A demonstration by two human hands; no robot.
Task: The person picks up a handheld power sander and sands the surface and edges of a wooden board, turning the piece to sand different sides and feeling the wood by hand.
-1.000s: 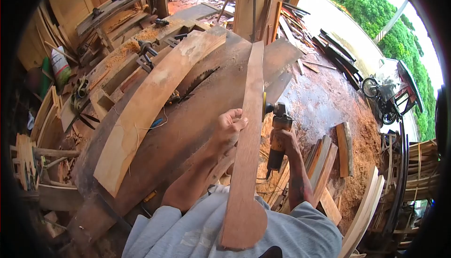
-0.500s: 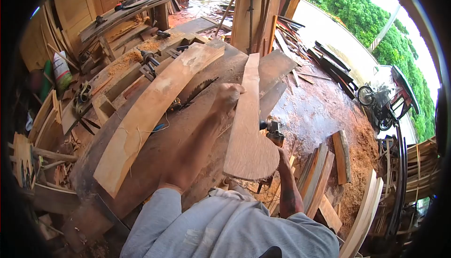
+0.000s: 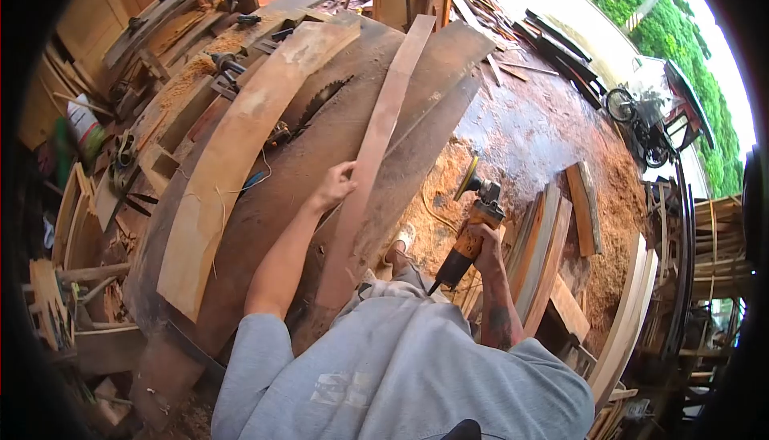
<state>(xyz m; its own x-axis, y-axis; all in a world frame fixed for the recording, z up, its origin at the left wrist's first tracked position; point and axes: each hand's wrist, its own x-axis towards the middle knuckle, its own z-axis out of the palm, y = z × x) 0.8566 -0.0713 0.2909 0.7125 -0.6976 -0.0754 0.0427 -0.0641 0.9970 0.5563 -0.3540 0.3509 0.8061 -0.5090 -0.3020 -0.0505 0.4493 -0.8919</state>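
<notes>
A long, narrow wooden board [image 3: 376, 144] runs up the worktable [image 3: 296, 192] in front of me, its near end close to my shirt. My left hand [image 3: 335, 186] is at the board's left edge, fingers curled in a pinch against it; the exact contact is hard to make out. Off the table's right side, my right hand [image 3: 485, 249] is wrapped around the body of a yellow and black angle grinder [image 3: 474, 228]. The grinder's disc points up and away from me. Left of my left hand lies a wide curved plank [image 3: 248, 128].
A toothed saw blade [image 3: 324, 100] sticks up beyond the curved plank. Cut planks [image 3: 541, 252] lean at the right, near sawdust [image 3: 617, 240] on the floor. A cord [image 3: 432, 212] hangs below the grinder. A motorbike with a sidecar [image 3: 653, 124] stands outside.
The board has turned from its broad face to a narrow side and sits lower. My left hand moved down and left. The grinder, earlier mostly behind the board, now shows fully at the right.
</notes>
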